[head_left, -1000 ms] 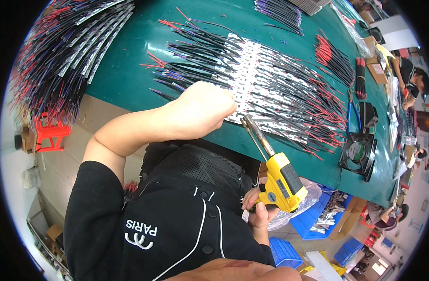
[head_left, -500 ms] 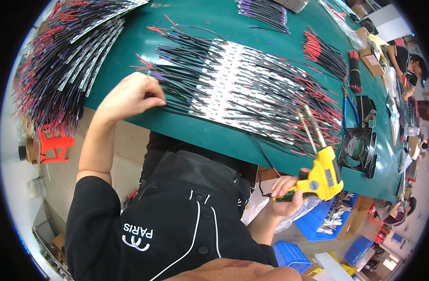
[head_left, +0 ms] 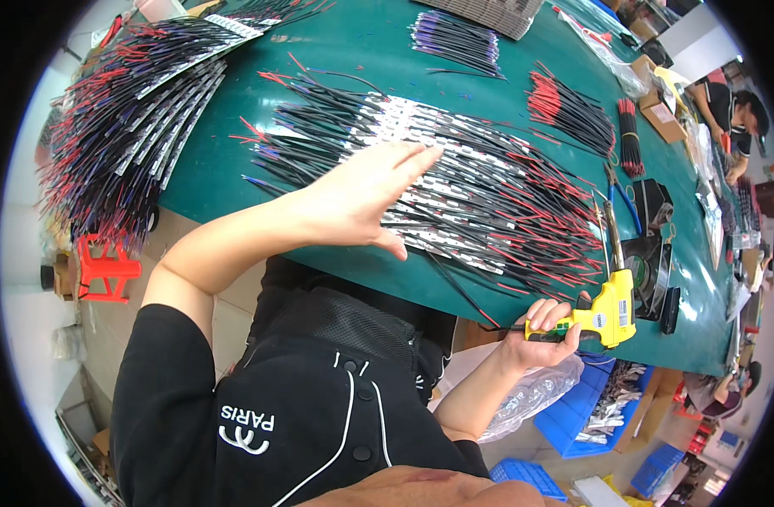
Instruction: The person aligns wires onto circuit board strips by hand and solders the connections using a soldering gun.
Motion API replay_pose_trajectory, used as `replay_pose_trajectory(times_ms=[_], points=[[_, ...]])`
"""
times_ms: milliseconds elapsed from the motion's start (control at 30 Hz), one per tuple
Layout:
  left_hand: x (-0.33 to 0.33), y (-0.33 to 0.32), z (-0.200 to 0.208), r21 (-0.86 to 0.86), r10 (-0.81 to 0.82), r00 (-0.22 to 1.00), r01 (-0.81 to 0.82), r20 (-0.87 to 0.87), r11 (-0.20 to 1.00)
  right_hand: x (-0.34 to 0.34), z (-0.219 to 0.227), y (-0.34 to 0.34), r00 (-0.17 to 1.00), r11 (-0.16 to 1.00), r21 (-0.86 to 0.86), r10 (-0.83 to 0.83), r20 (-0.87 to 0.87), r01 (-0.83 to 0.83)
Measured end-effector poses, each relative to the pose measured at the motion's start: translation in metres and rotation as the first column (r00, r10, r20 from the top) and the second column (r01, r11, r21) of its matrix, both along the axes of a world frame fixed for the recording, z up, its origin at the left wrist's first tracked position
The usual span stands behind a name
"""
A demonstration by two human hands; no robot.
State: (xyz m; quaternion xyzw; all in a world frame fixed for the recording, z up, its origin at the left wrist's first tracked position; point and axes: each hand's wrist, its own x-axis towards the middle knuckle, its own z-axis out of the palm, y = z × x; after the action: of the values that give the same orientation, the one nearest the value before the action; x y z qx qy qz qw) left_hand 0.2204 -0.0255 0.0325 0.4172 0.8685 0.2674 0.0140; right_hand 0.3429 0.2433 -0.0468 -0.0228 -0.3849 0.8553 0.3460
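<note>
Over the white circuit-board strips [head_left: 442,228], my left hand [head_left: 374,190] is open, fingers stretched out and thumb apart. Whether its palm touches the wires beneath I cannot tell. Black wires with red and blue or purple tips [head_left: 564,224] run out from both sides of the strips, which lie side by side on the green table [head_left: 319,269]. At the table's front edge my right hand [head_left: 543,334] is wrapped round the handle of a yellow soldering gun [head_left: 611,311]. The gun's metal tip and thin feed tube point away from me, just right of the red wire ends.
A wired-strip pile [head_left: 142,110] overhangs the table's left side. Loose wire bundles [head_left: 564,106], blue-handled pliers [head_left: 628,211] and a small black fan [head_left: 645,270] lie to the right. Below stand a blue bin [head_left: 564,414] and a red stool [head_left: 104,269]. A co-worker [head_left: 729,118] sits far right.
My left hand has moved right from the wires' left ends to over the strips, its pinched fingers opening out. The soldering gun has shifted a little to the right in my right hand.
</note>
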Motion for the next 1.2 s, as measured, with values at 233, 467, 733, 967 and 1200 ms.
replay_pose_trajectory(times_ms=[233,467,733,967,1200], points=[[-0.017,0.013,-0.009,-0.176,-0.012,0.995,0.029,0.099,0.984,0.003,0.0,0.003,0.999,0.999,-0.033,0.023,-0.028,-0.024],[-0.022,0.012,0.001,-0.173,-0.049,0.986,0.076,0.158,0.982,0.002,0.001,0.003,0.992,0.997,-0.012,0.08,-0.097,-0.081],[-0.004,0.028,-0.009,-0.258,0.017,0.991,-0.05,-0.131,0.965,0.003,-0.001,0.003,0.999,0.999,-0.03,0.037,-0.013,-0.037],[-0.017,0.029,-0.023,-0.177,0.102,0.977,-0.136,-0.189,0.975,0.002,-0.001,0.001,0.997,0.998,0.016,0.054,-0.058,-0.053],[-0.018,0.032,-0.027,-0.197,0.181,0.948,-0.235,-0.261,0.952,0.004,-0.002,0.002,1.0,1.0,-0.013,0.027,0.004,-0.027]])
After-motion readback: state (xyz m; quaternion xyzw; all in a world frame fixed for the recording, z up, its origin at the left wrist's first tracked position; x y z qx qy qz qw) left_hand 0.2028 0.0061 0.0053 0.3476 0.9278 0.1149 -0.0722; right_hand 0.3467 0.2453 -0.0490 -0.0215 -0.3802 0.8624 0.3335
